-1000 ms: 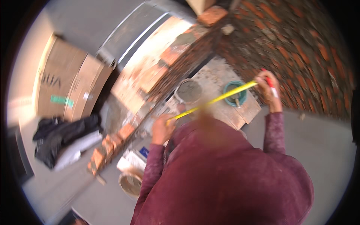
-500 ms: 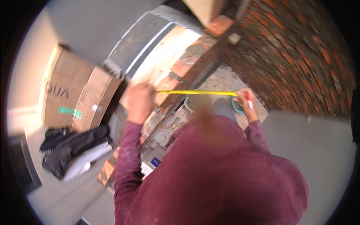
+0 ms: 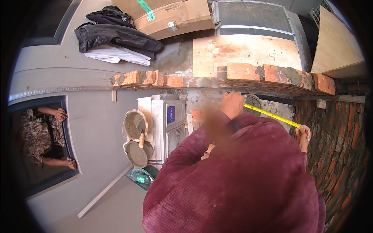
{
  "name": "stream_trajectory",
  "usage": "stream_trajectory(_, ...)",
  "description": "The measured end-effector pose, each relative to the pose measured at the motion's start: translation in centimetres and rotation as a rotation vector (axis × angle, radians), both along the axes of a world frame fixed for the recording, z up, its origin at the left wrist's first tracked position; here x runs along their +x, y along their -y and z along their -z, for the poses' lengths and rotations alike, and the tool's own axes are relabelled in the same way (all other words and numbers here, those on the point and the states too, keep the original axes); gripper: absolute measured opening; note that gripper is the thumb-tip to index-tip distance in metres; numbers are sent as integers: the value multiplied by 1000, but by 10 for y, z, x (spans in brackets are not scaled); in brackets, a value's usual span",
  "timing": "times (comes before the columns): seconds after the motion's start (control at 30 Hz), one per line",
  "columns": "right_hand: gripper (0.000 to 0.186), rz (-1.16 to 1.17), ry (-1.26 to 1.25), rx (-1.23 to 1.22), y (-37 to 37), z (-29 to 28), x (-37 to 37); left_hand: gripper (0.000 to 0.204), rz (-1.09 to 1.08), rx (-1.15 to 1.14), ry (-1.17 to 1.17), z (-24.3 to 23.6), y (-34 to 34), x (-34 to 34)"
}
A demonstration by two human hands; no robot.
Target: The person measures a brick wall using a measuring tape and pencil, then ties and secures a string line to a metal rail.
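Note:
The yellow tape measure [image 3: 272,115] stretches between my hands, slanting down to the right. My left hand [image 3: 233,105] is closed on its left end, near the low brick wall [image 3: 243,72]; whether the case is inside the fist is hidden. By the rough brick wall [image 3: 334,143] at the right, my right hand [image 3: 302,136] pinches the tape's other end. A small red-and-white pen-like thing [image 3: 308,136] also shows between those fingers. Part of a bucket [image 3: 253,101] is visible behind the tape.
A white outdoor air-conditioner unit [image 3: 171,120] stands left of me, beside mortar buckets [image 3: 136,153] and a trowel [image 3: 142,136]. Plywood [image 3: 248,52], a cardboard box [image 3: 186,17] and dark clothes [image 3: 116,37] lie beyond the low wall. Another person [image 3: 42,132] grips a window frame at left.
The view has swung round. My left hand has shifted from over the low wall to its near side. The tape now slants instead of running nearly level, and its visible length is shorter.

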State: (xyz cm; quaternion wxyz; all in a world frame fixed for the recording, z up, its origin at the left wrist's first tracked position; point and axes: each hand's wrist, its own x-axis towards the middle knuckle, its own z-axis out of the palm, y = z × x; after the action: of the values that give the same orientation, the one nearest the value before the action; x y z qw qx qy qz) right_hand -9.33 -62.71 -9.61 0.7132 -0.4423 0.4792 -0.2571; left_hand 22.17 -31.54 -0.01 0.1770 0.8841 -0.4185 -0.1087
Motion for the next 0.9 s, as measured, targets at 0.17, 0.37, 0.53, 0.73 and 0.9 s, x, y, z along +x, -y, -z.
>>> stream_trajectory(0.17, 12, 38, 14, 20, 31, 26, -5, 19, -33, 103, 17, -4, 20, -14)
stream_trajectory(0.37, 11, 164, 18, -170, 13, -3, 11, 26, 107, 245, -114, 13, 45, 11)
stream_trajectory(0.53, 18, 363, 10, -177, 31, -70, 43, 18, 85, 120, -258, 0, 45, 39)
stream_trajectory(0.73, 14, 588, 106, -260, 25, -91, -11, 13, 250, 33, -196, -55, 64, 83)
stream_trajectory(0.9, 12, 785, 245, -91, -11, -69, -28, 6, 557, -136, 120, -116, 122, 117)
